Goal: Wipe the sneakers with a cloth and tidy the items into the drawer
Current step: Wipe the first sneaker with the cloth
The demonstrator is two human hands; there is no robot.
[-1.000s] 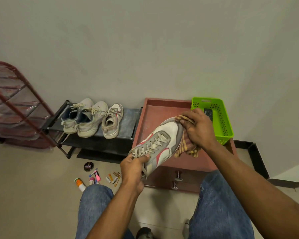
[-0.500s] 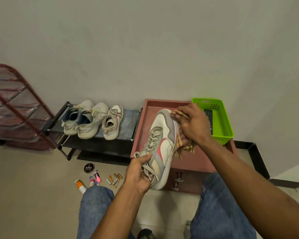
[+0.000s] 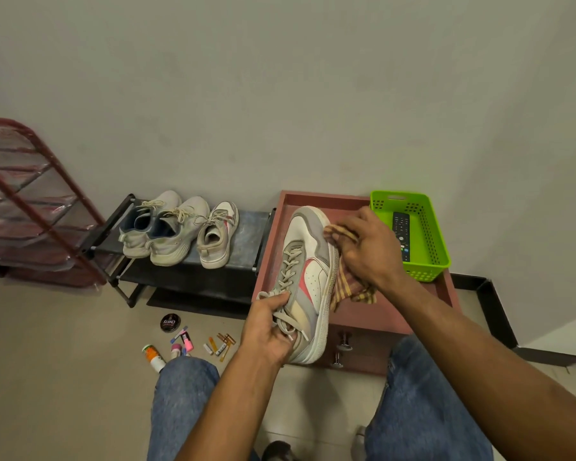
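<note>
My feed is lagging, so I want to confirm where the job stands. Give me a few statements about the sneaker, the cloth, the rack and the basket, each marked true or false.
1. The left hand holds the sneaker at its laced opening end. True.
2. The right hand presses a checked cloth against the sneaker's side. True.
3. The green basket holds a shoe. False: a black remote control lies in it.
4. Three sneakers sit on the black rack. True.
5. The small bottles and tubes are already in the drawer. False: they lie on the floor in front of the rack.
</note>
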